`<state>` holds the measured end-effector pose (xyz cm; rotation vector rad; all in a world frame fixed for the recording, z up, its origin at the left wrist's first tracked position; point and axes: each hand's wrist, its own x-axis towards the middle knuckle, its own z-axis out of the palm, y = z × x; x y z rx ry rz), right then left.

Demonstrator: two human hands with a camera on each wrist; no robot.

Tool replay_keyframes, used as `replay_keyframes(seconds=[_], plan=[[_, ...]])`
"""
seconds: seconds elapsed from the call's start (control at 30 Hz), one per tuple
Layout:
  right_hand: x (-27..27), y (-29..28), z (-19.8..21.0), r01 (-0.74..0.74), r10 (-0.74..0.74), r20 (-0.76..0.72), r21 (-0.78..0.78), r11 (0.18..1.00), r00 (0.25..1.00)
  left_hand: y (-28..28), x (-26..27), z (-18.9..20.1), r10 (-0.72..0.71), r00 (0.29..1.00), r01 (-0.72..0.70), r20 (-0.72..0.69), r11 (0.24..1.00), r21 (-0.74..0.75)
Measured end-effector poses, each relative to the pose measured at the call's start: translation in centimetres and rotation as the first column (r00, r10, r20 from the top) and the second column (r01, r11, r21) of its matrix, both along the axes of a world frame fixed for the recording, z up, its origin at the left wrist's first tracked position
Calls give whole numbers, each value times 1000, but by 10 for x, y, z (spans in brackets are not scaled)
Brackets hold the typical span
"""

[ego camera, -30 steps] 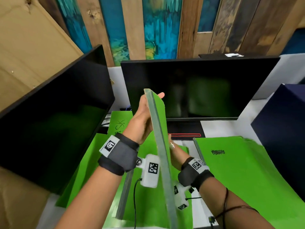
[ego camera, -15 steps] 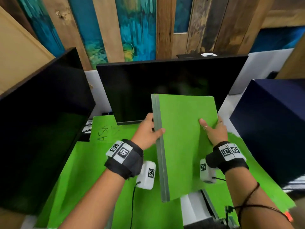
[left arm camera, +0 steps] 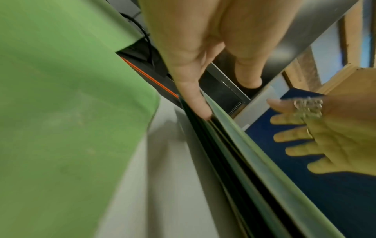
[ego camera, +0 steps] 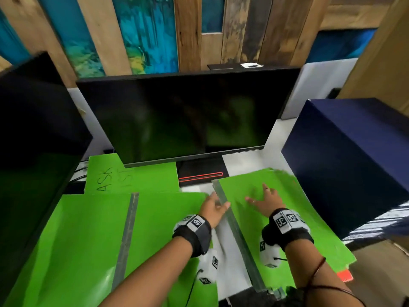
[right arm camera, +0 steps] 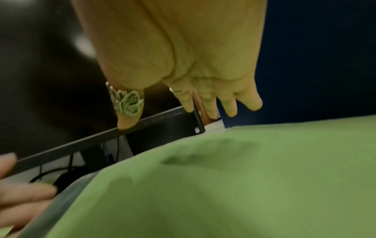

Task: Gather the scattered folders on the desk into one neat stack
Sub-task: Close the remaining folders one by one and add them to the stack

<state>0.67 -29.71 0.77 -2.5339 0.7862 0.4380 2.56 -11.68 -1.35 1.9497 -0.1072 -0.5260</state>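
Observation:
A green folder (ego camera: 241,187) with a grey spine lies flat on the right, on top of other green folders (ego camera: 327,247). My left hand (ego camera: 213,207) is at its spine, fingers straight, and one fingertip (left arm camera: 200,107) touches the stacked edges. Over the folder's cover, my right hand (ego camera: 264,199) is spread flat with straight fingers. Whether the palm touches the cover is unclear. A wide open green folder (ego camera: 88,240) lies on the left. Behind it a green folder marked "ASK" (ego camera: 137,180) reaches under the monitor.
A dark monitor (ego camera: 181,120) stands straight ahead, its base (ego camera: 201,173) just behind the folders. A second monitor (ego camera: 33,140) walls off the left, and a navy box (ego camera: 349,162) stands close on the right. A strip of white desk (ego camera: 228,262) shows between the two folder groups.
The folder, upright between both hands a second ago, was tipped flat and lowered to the right onto the other folders. My left hand's grip on the spine has loosened.

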Motion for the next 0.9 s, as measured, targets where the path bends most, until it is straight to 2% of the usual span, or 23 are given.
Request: replay_keyframes(seconds=[0.1,0.17,0.2,0.27,0.33,0.37,0.47,0.53,0.6,0.73,0.8,0.9], plan=[[-2,11,-15,-108,104,-157,-20,994,982,45,25,2,54,993,-76,108,976,204],[1,16,-14,-109,95,-187,-65,992,978,88,44,8,28,984,-94,175,918,386],[4,19,-10,-107,89,-194,-85,991,977,112,52,11,1,985,-91,175,857,508],[13,34,-1,-143,121,-176,-118,983,977,157,65,17,-48,990,-64,133,688,723],[23,58,8,-232,223,-75,-150,961,972,193,74,19,-114,992,14,56,532,847],[28,73,10,-289,292,-4,-151,945,956,207,76,18,-137,990,51,19,491,869],[44,122,7,-513,511,122,-19,858,851,235,77,12,-140,989,108,-41,506,856],[57,152,0,-633,625,99,88,769,774,244,77,7,-154,987,122,-51,501,857],[68,177,-7,-698,695,73,106,708,715,244,77,7,-167,985,119,-46,462,879],[80,202,-25,-752,750,-79,0,659,657,236,79,7,-177,983,114,-47,397,911],[82,205,-35,-753,745,-124,-44,656,656,235,78,7,-139,987,131,-80,414,901],[82,203,-44,-720,717,-83,-16,694,692,233,73,10,-139,983,169,-118,451,876]])
